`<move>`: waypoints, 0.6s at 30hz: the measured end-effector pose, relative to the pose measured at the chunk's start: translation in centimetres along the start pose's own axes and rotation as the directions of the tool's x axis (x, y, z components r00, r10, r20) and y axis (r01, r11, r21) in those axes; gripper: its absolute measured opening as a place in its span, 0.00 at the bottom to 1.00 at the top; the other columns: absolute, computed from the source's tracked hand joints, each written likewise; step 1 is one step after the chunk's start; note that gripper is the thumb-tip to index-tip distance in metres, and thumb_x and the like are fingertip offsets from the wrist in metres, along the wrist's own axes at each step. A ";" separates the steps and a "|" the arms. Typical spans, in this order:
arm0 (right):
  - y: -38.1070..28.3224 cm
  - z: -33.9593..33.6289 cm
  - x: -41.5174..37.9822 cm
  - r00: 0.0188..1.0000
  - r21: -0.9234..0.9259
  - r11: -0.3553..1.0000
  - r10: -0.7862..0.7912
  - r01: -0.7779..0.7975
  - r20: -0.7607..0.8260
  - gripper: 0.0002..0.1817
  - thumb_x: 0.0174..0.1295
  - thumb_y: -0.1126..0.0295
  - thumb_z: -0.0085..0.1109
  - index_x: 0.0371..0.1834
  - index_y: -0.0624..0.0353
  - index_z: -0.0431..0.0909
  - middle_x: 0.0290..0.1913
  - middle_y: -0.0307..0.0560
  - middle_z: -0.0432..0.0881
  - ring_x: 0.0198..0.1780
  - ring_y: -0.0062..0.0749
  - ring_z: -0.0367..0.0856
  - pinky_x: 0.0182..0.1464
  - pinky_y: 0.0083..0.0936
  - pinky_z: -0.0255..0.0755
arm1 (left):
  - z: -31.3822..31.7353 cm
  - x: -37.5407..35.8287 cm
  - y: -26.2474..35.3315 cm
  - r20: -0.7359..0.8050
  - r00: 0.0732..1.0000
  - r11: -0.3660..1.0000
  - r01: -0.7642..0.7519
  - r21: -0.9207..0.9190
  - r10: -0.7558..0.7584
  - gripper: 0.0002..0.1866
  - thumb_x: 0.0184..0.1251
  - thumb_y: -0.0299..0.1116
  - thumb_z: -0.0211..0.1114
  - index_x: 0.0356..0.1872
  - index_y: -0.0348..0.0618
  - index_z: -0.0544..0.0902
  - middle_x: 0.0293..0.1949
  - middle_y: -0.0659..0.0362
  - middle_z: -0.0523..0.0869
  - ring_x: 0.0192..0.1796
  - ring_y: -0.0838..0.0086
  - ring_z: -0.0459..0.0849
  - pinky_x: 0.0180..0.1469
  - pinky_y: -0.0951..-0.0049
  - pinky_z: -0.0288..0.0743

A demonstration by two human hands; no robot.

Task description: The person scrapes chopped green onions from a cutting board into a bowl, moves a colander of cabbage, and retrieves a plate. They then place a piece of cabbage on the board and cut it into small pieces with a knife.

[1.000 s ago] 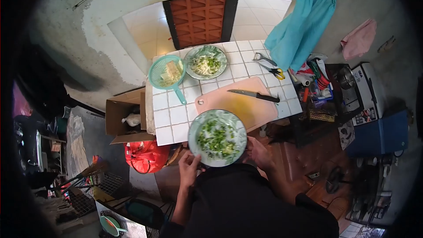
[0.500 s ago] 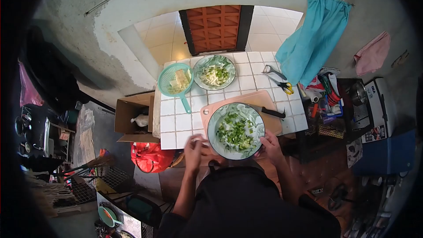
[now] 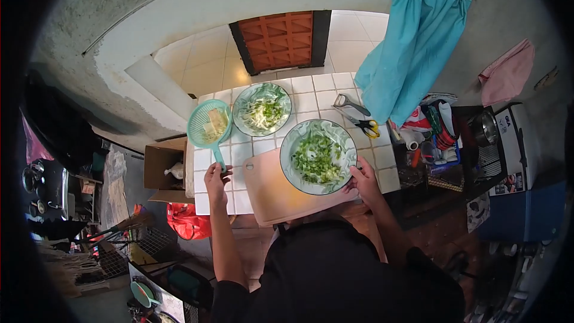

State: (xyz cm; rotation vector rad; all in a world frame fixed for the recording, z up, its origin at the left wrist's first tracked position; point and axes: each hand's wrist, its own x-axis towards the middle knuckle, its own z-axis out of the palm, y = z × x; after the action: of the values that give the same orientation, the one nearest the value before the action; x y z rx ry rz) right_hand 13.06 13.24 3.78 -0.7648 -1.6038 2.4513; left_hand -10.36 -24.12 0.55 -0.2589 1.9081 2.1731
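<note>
My right hand grips the right rim of a green-marbled bowl, thumb on the edge. Chopped green onion lies inside it. The bowl is over the right part of a pink cutting board. My left hand is at the table's left front, its fingers closed at the handle end of a light green strainer. Pale yellowish pieces sit in the strainer. Beside it stands a second marbled bowl with pale shreds and chopped greens.
A peeler and yellow-handled scissors lie on the white tiled table at right. A turquoise curtain hangs over that corner. At left are a cardboard box and a red bag.
My left hand has moved forward to the strainer's handle. My right hand has brought the bowl forward and right over the board, and the black-handled knife is now out of sight. The view has shifted.
</note>
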 end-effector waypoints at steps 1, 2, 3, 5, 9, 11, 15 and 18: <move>-0.3 -0.4 0.5 1.000 0.004 1.000 -0.001 0.002 -0.005 0.20 0.75 0.70 0.50 0.67 0.62 0.65 0.33 0.50 0.84 0.21 0.35 0.83 0.23 0.28 0.79 | -0.4 -0.1 -0.2 -0.022 1.000 1.000 -0.010 -0.008 0.010 0.11 0.78 0.39 0.59 0.45 0.44 0.83 0.35 0.57 0.91 0.32 0.78 0.87 0.31 0.81 0.73; -0.5 -0.8 1.0 1.000 0.002 1.000 0.003 -0.003 0.001 0.20 0.75 0.70 0.50 0.67 0.62 0.65 0.33 0.50 0.84 0.21 0.35 0.83 0.23 0.28 0.79 | -0.8 -0.4 -0.5 -0.045 0.999 1.000 -0.022 -0.015 0.021 0.11 0.78 0.39 0.59 0.45 0.43 0.83 0.35 0.57 0.91 0.32 0.78 0.87 0.31 0.81 0.73; -0.6 -1.1 1.5 1.000 0.013 1.000 -0.008 0.008 -0.022 0.20 0.75 0.70 0.50 0.67 0.62 0.65 0.33 0.50 0.84 0.21 0.35 0.83 0.23 0.28 0.78 | -1.0 -1.1 -0.4 -0.080 0.997 1.000 -0.021 -0.017 0.020 0.11 0.78 0.39 0.58 0.45 0.43 0.84 0.33 0.58 0.90 0.31 0.79 0.86 0.31 0.81 0.73; -0.9 -1.3 2.6 0.999 0.024 1.000 -0.015 0.016 -0.034 0.19 0.75 0.70 0.49 0.66 0.63 0.65 0.33 0.50 0.84 0.21 0.34 0.83 0.23 0.28 0.78 | -2.1 -2.6 -0.5 -0.107 0.994 0.999 -0.033 0.005 0.033 0.12 0.79 0.40 0.58 0.45 0.43 0.83 0.33 0.59 0.90 0.31 0.79 0.86 0.31 0.81 0.73; -2.5 -0.9 5.4 0.999 0.042 0.999 -0.028 0.029 -0.019 0.15 0.76 0.69 0.47 0.62 0.60 0.66 0.31 0.51 0.84 0.24 0.34 0.85 0.24 0.27 0.80 | -3.8 -6.5 -1.5 -0.189 0.981 0.999 -0.047 0.014 0.049 0.12 0.79 0.40 0.58 0.44 0.42 0.83 0.28 0.63 0.86 0.28 0.80 0.83 0.31 0.81 0.73; -2.8 -0.2 6.9 1.000 0.026 1.000 0.010 -0.011 0.023 0.15 0.77 0.68 0.47 0.62 0.59 0.65 0.32 0.51 0.84 0.24 0.34 0.85 0.25 0.26 0.80 | -4.7 -8.4 -1.7 -0.233 0.972 0.999 -0.043 -0.007 0.040 0.12 0.80 0.40 0.57 0.43 0.42 0.82 0.25 0.66 0.81 0.26 0.82 0.79 0.30 0.82 0.71; -2.2 3.5 10.0 0.993 0.054 0.998 0.015 -0.022 0.118 0.15 0.77 0.68 0.47 0.63 0.58 0.65 0.33 0.52 0.85 0.26 0.35 0.86 0.26 0.26 0.81 | -6.9 -11.5 -3.4 -0.298 0.952 0.994 -0.089 -0.069 0.064 0.12 0.81 0.38 0.55 0.43 0.41 0.81 0.25 0.66 0.78 0.25 0.83 0.74 0.29 0.80 0.68; -2.1 8.1 11.8 0.987 0.092 0.996 -0.004 -0.011 0.163 0.15 0.77 0.68 0.47 0.62 0.58 0.65 0.34 0.52 0.85 0.27 0.35 0.87 0.27 0.26 0.81 | -7.0 -14.8 -3.6 -0.298 0.952 0.992 -0.101 -0.069 0.076 0.11 0.81 0.38 0.55 0.43 0.41 0.81 0.25 0.66 0.77 0.25 0.82 0.74 0.29 0.80 0.68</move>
State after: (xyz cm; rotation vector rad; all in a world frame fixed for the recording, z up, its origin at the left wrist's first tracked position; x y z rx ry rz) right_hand -1.34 11.66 4.04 -0.5664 -1.5266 2.6310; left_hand 4.66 -31.53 0.49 -0.5520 2.0158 2.3913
